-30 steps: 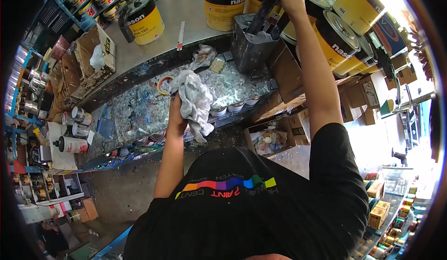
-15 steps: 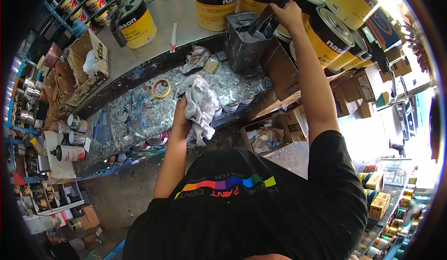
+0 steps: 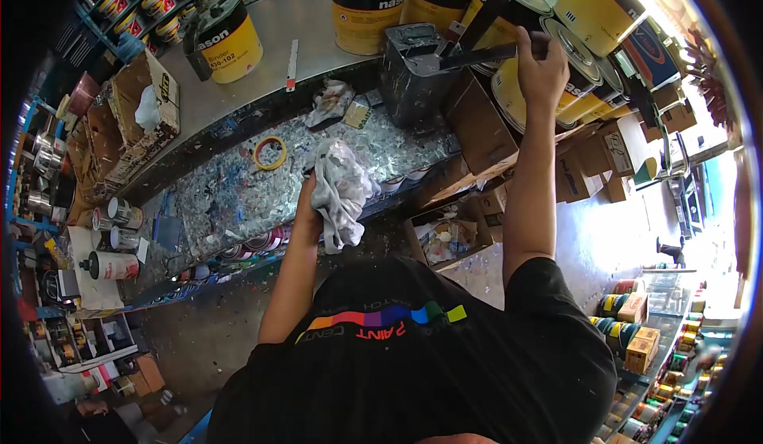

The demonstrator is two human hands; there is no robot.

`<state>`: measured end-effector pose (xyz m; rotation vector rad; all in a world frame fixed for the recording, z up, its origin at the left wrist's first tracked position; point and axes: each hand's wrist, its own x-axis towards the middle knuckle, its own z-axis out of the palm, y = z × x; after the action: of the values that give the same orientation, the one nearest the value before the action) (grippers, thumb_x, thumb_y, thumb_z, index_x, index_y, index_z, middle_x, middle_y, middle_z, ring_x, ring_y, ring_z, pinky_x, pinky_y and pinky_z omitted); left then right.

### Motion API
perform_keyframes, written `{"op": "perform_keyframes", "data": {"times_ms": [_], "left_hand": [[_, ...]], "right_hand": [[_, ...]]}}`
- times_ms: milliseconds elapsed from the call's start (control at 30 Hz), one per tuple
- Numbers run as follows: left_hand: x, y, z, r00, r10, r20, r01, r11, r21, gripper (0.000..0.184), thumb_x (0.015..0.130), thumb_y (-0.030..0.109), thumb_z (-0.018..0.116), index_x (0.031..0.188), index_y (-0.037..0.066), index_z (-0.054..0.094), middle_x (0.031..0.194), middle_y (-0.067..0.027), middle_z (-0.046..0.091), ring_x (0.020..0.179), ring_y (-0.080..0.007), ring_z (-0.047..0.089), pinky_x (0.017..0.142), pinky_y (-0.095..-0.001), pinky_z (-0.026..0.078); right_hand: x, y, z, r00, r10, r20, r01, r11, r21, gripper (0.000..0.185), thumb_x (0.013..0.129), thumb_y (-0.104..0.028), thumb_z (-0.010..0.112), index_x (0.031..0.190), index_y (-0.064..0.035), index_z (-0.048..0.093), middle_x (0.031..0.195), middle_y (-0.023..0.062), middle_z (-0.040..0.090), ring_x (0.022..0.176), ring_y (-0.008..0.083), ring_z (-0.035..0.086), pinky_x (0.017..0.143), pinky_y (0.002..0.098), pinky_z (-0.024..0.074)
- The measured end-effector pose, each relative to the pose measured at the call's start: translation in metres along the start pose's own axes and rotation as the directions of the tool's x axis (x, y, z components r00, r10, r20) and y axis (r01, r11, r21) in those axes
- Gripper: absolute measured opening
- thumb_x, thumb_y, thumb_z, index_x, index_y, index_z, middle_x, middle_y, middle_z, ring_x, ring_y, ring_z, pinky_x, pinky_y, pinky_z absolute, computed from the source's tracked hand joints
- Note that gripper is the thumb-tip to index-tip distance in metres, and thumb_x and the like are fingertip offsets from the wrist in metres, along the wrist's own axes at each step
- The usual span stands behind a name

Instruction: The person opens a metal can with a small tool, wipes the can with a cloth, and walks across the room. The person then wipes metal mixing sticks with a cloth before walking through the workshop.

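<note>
A white rag (image 3: 342, 193) hangs from my left hand (image 3: 308, 205), whose fingers are mostly hidden by the cloth, over the front edge of the paint-spattered bench (image 3: 230, 182). My right hand (image 3: 543, 66) is closed on the end of a dark flat stick (image 3: 485, 55). The stick leans across the rim of a grimy grey container (image 3: 409, 86) at the back right of the bench. Other tools stand in that container. A yellow tape roll (image 3: 270, 153), a crumpled stained rag (image 3: 330, 102) and a small pad (image 3: 358, 112) lie on the bench.
Nason cans (image 3: 367, 19) stand on the raised metal shelf and at the right, some stacked. A worn cardboard box (image 3: 147, 118) sits at the left, near small cans and a bottle (image 3: 111, 265). An open box (image 3: 449, 233) is below the bench. Part of a person shows at lower left.
My right hand has moved down and to the right, swinging the stick from steep to nearly level. My left hand still holds the rag. The view has shifted slightly.
</note>
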<state>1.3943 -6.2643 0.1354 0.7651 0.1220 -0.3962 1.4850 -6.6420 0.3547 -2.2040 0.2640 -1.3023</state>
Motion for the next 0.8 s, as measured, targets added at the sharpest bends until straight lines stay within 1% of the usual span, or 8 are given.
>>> {"op": "perform_keyframes", "data": {"times_ms": [133,200,300,433,533,633,733,800], "left_hand": [[0.038,-0.033,-0.054,0.998,-0.044,-0.043,0.043,0.999,-0.008,0.043,0.101,0.041,0.049,0.126,0.007,0.058,0.108,-0.0053,0.066,0.094,-0.0172,0.066,0.084,-0.0337,0.055],[0.041,-0.036,-0.053,0.997,-0.079,-0.001,0.079,0.991,-0.104,0.041,0.102,0.040,0.049,0.124,0.007,0.059,0.102,-0.0039,0.066,0.088,-0.0148,0.065,0.080,-0.0318,0.055],[0.044,-0.039,-0.059,0.997,-0.074,0.026,0.075,0.997,-0.035,0.038,0.102,0.039,0.049,0.120,0.008,0.060,0.095,-0.0022,0.065,0.083,-0.0120,0.064,0.075,-0.0296,0.054],[0.038,-0.041,-0.062,0.994,-0.110,-0.003,0.110,0.994,0.006,0.039,0.102,0.038,0.048,0.120,0.007,0.062,0.098,-0.0028,0.066,0.084,-0.0128,0.063,0.076,-0.0294,0.054],[0.037,-0.039,-0.061,0.994,-0.108,-0.011,0.108,0.994,-0.033,0.040,0.102,0.037,0.048,0.121,0.005,0.061,0.101,-0.0039,0.066,0.087,-0.0141,0.064,0.079,-0.0300,0.053],[0.034,-0.029,-0.051,0.999,-0.043,-0.012,0.044,0.993,0.106,0.041,0.102,0.037,0.046,0.122,0.004,0.061,0.102,-0.0044,0.066,0.088,-0.0144,0.064,0.081,-0.0303,0.053],[0.026,-0.016,-0.022,1.000,-0.005,-0.022,0.010,0.974,0.225,0.042,0.103,0.037,0.045,0.123,0.003,0.061,0.102,-0.0048,0.066,0.089,-0.0143,0.063,0.082,-0.0300,0.053],[0.028,-0.017,-0.019,1.000,-0.014,0.000,0.014,0.969,0.247,0.042,0.103,0.037,0.044,0.122,0.004,0.061,0.102,-0.0046,0.066,0.088,-0.0139,0.063,0.081,-0.0296,0.053]], "right_hand": [[0.041,-0.003,0.027,0.928,-0.369,0.056,0.368,0.878,-0.307,0.058,0.083,-0.047,0.074,0.114,0.0007,0.063,0.100,0.0176,0.067,0.099,0.0378,0.065,0.088,0.0447,0.0500],[0.075,0.025,0.064,0.928,-0.302,0.218,0.370,0.819,-0.439,0.055,0.081,-0.044,0.075,0.113,-0.0011,0.064,0.100,0.0176,0.069,0.100,0.0387,0.065,0.090,0.0457,0.0499],[0.114,0.045,0.091,0.846,-0.206,0.491,0.451,0.768,-0.455,0.052,0.080,-0.039,0.075,0.113,-0.0013,0.064,0.103,0.0206,0.069,0.103,0.0388,0.065,0.091,0.0453,0.0496],[0.125,0.029,0.088,0.861,-0.131,0.492,0.339,0.868,-0.363,0.042,0.081,-0.032,0.073,0.108,-0.0014,0.066,0.106,0.0231,0.069,0.103,0.0380,0.065,0.091,0.0445,0.0503],[0.139,0.031,0.087,0.852,-0.161,0.497,0.345,0.888,-0.304,0.046,0.081,-0.037,0.074,0.110,-0.0021,0.066,0.105,0.0233,0.069,0.103,0.0379,0.066,0.090,0.0453,0.0509],[0.131,-0.028,0.064,0.830,-0.265,0.491,0.420,0.876,-0.237,0.028,0.078,-0.013,0.069,0.103,0.0004,0.069,0.087,0.0188,0.072,0.082,0.0320,0.070,0.075,0.0395,0.0551],[0.148,-0.035,0.066,0.762,-0.213,0.611,0.454,0.849,-0.269,0.031,0.073,-0.015,0.067,0.101,-0.0011,0.071,0.095,0.0203,0.071,0.089,0.0370,0.068,0.080,0.0432,0.0549],[0.158,-0.023,0.077,0.710,-0.334,0.619,0.590,0.762,-0.266,0.027,0.074,-0.016,0.067,0.097,-0.0024,0.072,0.096,0.0191,0.071,0.090,0.0350,0.069,0.080,0.0418,0.0553]]}}
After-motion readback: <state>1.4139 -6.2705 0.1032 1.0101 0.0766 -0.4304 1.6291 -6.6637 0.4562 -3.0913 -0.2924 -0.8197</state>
